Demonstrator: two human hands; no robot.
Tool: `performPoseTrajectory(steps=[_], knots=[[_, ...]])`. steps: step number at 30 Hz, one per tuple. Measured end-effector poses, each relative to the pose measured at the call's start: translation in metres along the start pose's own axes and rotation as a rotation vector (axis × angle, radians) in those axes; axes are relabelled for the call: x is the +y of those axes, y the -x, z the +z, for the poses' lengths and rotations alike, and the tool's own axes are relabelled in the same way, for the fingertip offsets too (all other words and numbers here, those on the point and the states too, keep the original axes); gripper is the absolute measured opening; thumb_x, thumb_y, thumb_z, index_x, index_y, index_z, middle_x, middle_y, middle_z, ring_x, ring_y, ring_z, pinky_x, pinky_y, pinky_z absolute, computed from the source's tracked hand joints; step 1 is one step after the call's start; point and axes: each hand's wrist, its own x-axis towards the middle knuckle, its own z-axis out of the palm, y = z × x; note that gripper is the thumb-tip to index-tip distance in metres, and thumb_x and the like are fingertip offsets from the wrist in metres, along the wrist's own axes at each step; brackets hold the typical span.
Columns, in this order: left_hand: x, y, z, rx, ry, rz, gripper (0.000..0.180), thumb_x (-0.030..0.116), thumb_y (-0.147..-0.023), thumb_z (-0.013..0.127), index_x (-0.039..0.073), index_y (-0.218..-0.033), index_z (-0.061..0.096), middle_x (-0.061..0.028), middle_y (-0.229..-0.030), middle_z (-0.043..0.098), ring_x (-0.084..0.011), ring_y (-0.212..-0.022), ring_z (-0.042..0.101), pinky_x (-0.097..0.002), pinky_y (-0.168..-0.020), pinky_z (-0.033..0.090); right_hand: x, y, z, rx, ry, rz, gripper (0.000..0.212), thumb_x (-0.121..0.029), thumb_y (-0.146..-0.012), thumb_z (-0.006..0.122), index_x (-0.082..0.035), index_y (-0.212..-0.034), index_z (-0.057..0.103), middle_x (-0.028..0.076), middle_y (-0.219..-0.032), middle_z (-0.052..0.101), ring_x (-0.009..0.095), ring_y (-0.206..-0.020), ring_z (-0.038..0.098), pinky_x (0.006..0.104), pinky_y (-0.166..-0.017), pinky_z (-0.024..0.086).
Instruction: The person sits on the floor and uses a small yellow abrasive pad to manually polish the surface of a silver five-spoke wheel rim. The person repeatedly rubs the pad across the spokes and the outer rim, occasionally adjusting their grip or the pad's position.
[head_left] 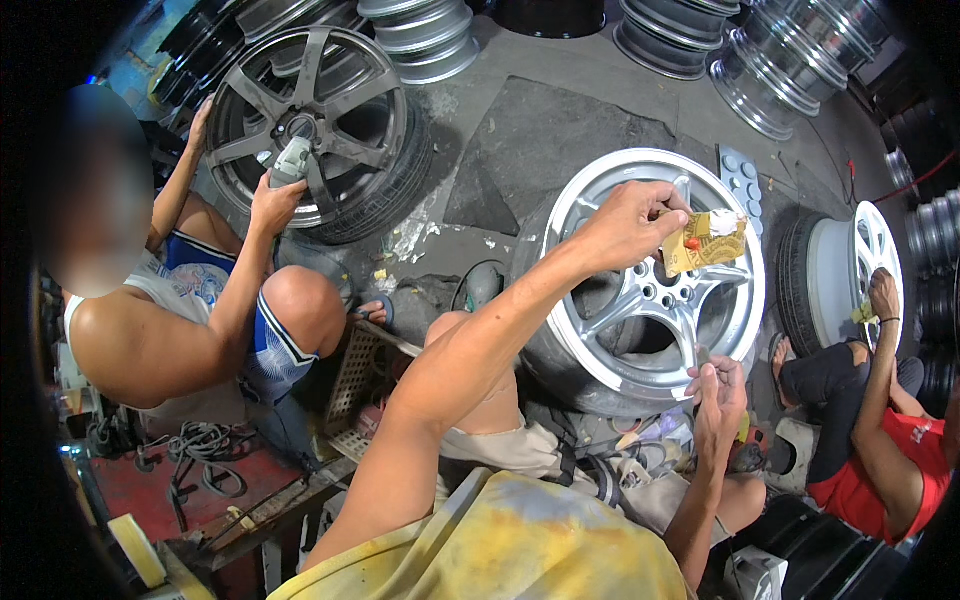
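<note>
In front of me a silver alloy wheel rim (590, 322) lies face up on a black tyre (552, 362). My left hand (632, 222) is closed above the rim's upper part, pinching a piece of sandpaper (712, 250). The sandpaper is yellow-brown with print on its back, and a red spot and a white patch show on it. At the rim's lower right edge is my right hand (718, 392), its fingers bent together. A small greyish bit shows at those fingertips, too unclear to name.
To the left a co-worker holds a power tool (292, 160) against a dark wheel (310, 120). A person in red at the right touches another white wheel (872, 240). Stacked rims (425, 40) stand behind. A grey-blue tray (740, 180) lies beyond my rim.
</note>
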Motion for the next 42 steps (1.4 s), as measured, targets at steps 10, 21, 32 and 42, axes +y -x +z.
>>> performPoseTrajectory(steps=[10,21,32,42], knots=[[-0.002,-0.004,0.004,0.009,-0.019,0.021,0.02,0.014,-0.098,0.056,-0.004,-0.105,0.063,-0.0103,-0.09,0.07,-0.0107,-0.081,0.067,-0.025,-0.064,0.057,0.001,0.01,-0.006,0.029,0.008,-0.031,0.016,-0.012,-0.101,0.051,0.002,-0.108,0.053,0.009,-0.09,0.062,0.008,-0.07,0.052,0.0225,-0.066,0.046],[0.0,0.002,0.032,-0.033,-0.036,0.101,0.019,0.014,-0.096,0.058,-0.003,-0.103,0.064,-0.0087,-0.086,0.071,-0.0096,-0.074,0.066,-0.0236,-0.059,0.05,0.011,0.042,-0.036,0.208,0.034,-0.075,0.025,-0.023,-0.102,0.053,0.0,-0.111,0.052,0.008,-0.087,0.065,0.008,-0.067,0.054,0.0215,-0.062,0.042],[0.008,-0.001,0.038,0.011,0.111,0.068,0.021,0.017,-0.098,0.058,-0.001,-0.108,0.063,-0.0086,-0.09,0.069,-0.0114,-0.08,0.067,-0.0263,-0.065,0.058,0.012,0.077,-0.071,0.29,0.101,-0.089,0.02,-0.019,-0.103,0.05,0.001,-0.108,0.052,0.009,-0.089,0.063,0.008,-0.066,0.053,0.0223,-0.061,0.042],[0.016,-0.003,-0.004,0.266,0.188,0.088,0.026,0.019,-0.098,0.06,-0.001,-0.114,0.063,-0.0124,-0.096,0.07,-0.0168,-0.084,0.071,-0.0283,-0.07,0.061,0.017,0.073,-0.066,0.272,0.022,-0.1,0.013,-0.012,-0.102,0.051,0.0,-0.106,0.055,0.006,-0.087,0.063,0.007,-0.068,0.05,0.0209,-0.063,0.041]])
